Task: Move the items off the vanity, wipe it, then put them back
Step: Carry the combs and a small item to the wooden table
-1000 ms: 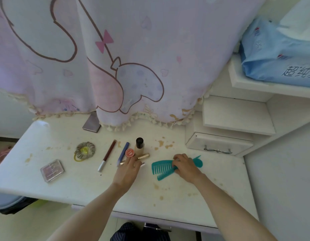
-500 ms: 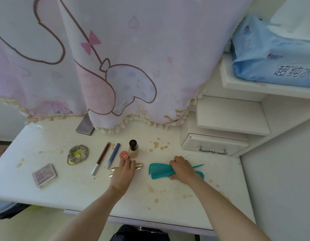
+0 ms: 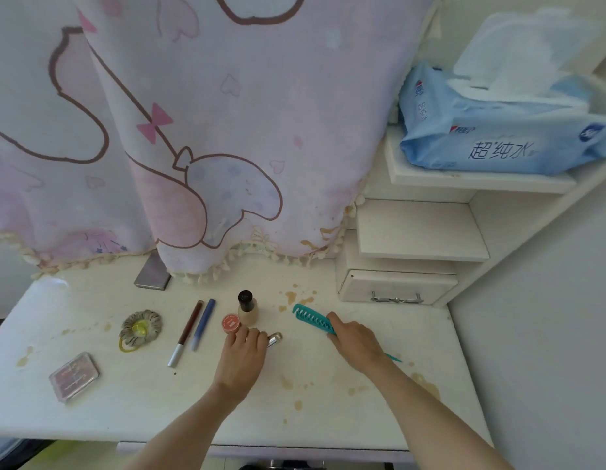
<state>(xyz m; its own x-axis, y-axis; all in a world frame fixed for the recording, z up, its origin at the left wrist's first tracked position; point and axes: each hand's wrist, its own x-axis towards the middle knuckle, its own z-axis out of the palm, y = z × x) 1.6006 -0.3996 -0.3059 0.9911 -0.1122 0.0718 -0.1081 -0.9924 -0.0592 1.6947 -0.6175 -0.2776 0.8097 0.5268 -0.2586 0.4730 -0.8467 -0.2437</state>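
Note:
The white vanity top [image 3: 315, 408] carries brown stains. My right hand [image 3: 357, 344] grips a teal comb [image 3: 311, 318], raised off the surface and tilted on edge, teeth end pointing up-left. My left hand [image 3: 242, 357] rests over a gold tube [image 3: 274, 338], fingers curled round it. Just beyond stand a foundation bottle [image 3: 247, 308] with a black cap and a small red round pot [image 3: 231, 323]. Left of these lie a blue pencil [image 3: 203, 323], a brown pencil [image 3: 186, 332], a grey scrunchie [image 3: 140, 329] and a clear pink compact [image 3: 74, 376].
A pink curtain [image 3: 193, 130] hangs over the back of the vanity, half covering a dark flat case [image 3: 152, 276]. At the right are a small drawer [image 3: 396, 288], white shelves [image 3: 420, 232] and a blue pack of wet wipes [image 3: 505, 137].
My right hand has closed on the comb and lifted it off the vanity, turning it on edge. My left hand has settled over the gold tube. The camera has moved closer.

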